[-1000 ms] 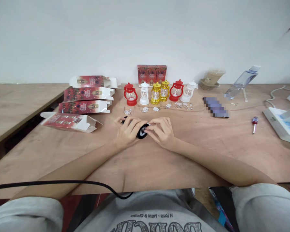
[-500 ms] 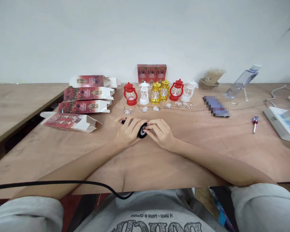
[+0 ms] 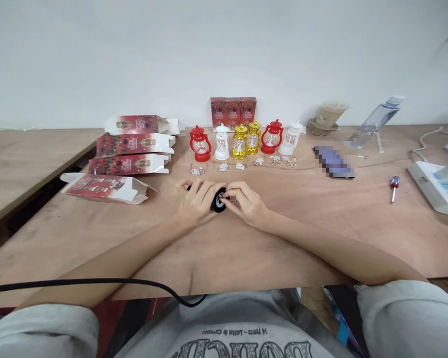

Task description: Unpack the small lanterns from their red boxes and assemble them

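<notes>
My left hand [image 3: 196,203] wraps around a small black lantern [image 3: 219,201] lying on its side on the wooden table [image 3: 321,223], its round base turned toward my right hand. My right hand [image 3: 246,203] pinches at that base with its fingertips. Just beyond my hands stands a row of little lanterns: a red one [image 3: 199,144], a white one [image 3: 221,142], two gold ones [image 3: 240,141], another red one [image 3: 272,137] and another white one [image 3: 290,139]. Several small silver tags [image 3: 224,167] lie in front of the row.
Several red lantern boxes with open flaps [image 3: 130,146] lie at the left, more stand upright [image 3: 233,112] by the wall. A blurred flat item [image 3: 334,161], a small red-handled screwdriver [image 3: 394,186], a white device [image 3: 438,186], a bottle [image 3: 375,122] and a cup [image 3: 328,118] occupy the right. A black cable [image 3: 97,283] crosses the near edge.
My right fingers have shifted slightly closer onto the black lantern's base. The view has tilted a little, so everything sits slightly higher.
</notes>
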`<state>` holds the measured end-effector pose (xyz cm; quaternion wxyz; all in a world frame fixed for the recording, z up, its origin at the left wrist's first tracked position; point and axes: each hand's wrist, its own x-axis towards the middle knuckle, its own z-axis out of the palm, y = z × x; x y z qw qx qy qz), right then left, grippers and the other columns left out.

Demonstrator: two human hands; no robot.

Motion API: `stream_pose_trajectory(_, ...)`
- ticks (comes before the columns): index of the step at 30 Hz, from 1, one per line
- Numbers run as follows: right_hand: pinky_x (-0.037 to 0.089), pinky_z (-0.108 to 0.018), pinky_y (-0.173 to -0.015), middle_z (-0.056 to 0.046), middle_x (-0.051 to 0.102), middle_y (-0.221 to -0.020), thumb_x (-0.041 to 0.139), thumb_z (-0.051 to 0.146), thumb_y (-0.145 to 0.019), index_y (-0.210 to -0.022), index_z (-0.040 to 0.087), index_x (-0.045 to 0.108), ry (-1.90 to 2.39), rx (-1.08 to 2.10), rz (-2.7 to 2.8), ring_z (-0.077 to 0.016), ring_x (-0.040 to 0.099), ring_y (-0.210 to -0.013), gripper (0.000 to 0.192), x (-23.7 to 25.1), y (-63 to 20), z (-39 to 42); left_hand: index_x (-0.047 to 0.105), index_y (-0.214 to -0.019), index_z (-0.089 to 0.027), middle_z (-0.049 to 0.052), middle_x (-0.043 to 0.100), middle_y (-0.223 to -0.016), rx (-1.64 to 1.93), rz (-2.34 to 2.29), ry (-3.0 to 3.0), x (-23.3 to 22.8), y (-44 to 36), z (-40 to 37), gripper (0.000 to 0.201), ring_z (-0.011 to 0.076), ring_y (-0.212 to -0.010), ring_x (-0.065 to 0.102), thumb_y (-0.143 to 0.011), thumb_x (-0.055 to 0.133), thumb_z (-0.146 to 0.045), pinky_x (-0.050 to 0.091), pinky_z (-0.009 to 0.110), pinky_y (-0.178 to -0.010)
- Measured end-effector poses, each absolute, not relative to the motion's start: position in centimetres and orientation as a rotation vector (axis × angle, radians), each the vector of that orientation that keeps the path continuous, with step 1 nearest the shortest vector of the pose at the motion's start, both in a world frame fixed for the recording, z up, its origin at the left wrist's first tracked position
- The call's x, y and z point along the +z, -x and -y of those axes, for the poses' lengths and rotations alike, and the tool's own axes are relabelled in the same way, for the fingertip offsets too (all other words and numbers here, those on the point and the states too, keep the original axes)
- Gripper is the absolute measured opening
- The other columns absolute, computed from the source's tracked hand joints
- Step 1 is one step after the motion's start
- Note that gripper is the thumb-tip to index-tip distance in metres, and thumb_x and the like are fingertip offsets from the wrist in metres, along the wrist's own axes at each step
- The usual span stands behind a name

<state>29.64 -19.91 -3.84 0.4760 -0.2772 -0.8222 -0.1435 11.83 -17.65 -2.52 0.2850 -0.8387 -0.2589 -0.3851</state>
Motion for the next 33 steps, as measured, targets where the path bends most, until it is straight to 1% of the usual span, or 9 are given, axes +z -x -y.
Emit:
stream_pose_trajectory(10, 0.055, -0.026, -0.072, -0.01, 0.062, -0.089, 0.051, 0.018, -0.089, -0.093, 0.015, 0.056, 0.676, -0.32, 1.997, -0.0143, 0.062, -0.081, 0.007, -3.94, -29.72, 19.92, 0.059, -0.102, -0.014, 0.004, 0.071, -0.081, -1.047, 0.669, 2.237, -2.5, -11.84, 17.61, 0.025, 0.0181, -0.07, 0.058, -0.087, 0.054, -0.034, 0.023, 0.037, -0.071)
stream_pose_trajectory(15, 0.055, -0.027, -0.075, -0.011, 0.065, -0.09, 0.056, 0.018, -0.087, -0.096, 0.013, 0.057, 0.659, -0.357, 1.983, -0.0155, 0.063, -0.084, 0.01, -3.89, -29.81, 19.94, 0.058, -0.104, -0.016, 0.003, 0.071, -0.084, -1.04, 0.696, 2.246, -2.66, -11.77, 17.49, 0.025, 0.0183, -0.072, 0.059, -0.086, 0.055, -0.033, 0.023, 0.037, -0.072)
stream_pose_trajectory(20, 0.053, -0.028, -0.068, -0.007, 0.068, -0.083, 0.056, 0.017, -0.087, -0.087, 0.017, 0.059, 0.643, -0.472, 1.984, -0.0146, 0.063, -0.075, 0.003, -3.8, -29.72, 19.88, 0.059, -0.104, -0.016, 0.003, 0.071, -0.082, -1.04, 0.694, 2.232, -2.54, -11.91, 17.6, 0.024, 0.0177, -0.072, 0.06, -0.084, 0.057, -0.028, 0.023, 0.038, -0.073)
stream_pose_trajectory(25, 0.053, -0.028, -0.067, -0.006, 0.068, -0.08, 0.055, 0.015, -0.087, -0.078, 0.018, 0.058, 0.656, -0.473, 2.001, -0.0149, 0.062, -0.073, 0.01, -3.87, -29.61, 19.8, 0.059, -0.103, -0.016, 0.003, 0.071, -0.082, -1.034, 0.695, 2.224, -2.54, -12.05, 17.63, 0.023, 0.018, -0.072, 0.059, -0.084, 0.057, -0.028, 0.023, 0.037, -0.073)
stream_pose_trajectory(29, 0.053, -0.028, -0.068, -0.007, 0.067, -0.08, 0.054, 0.015, -0.087, -0.082, 0.017, 0.057, 0.647, -0.428, 2.002, -0.015, 0.062, -0.076, 0.007, -3.94, -29.65, 19.68, 0.059, -0.104, -0.015, 0.004, 0.071, -0.084, -1.026, 0.7, 2.237, -2.72, -11.97, 17.52, 0.024, 0.018, -0.072, 0.059, -0.084, 0.057, -0.03, 0.023, 0.037, -0.073)
stream_pose_trajectory(33, 0.052, -0.028, -0.069, -0.008, 0.066, -0.08, 0.054, 0.014, -0.087, -0.086, 0.016, 0.058, 0.621, -0.396, 1.989, -0.0157, 0.061, -0.077, 0.004, -3.93, -29.68, 19.66, 0.06, -0.103, -0.016, 0.004, 0.072, -0.083, -1.028, 0.716, 2.234, -2.69, -11.97, 17.59, 0.022, 0.0183, -0.072, 0.059, -0.087, 0.052, -0.03, 0.023, 0.037, -0.073)
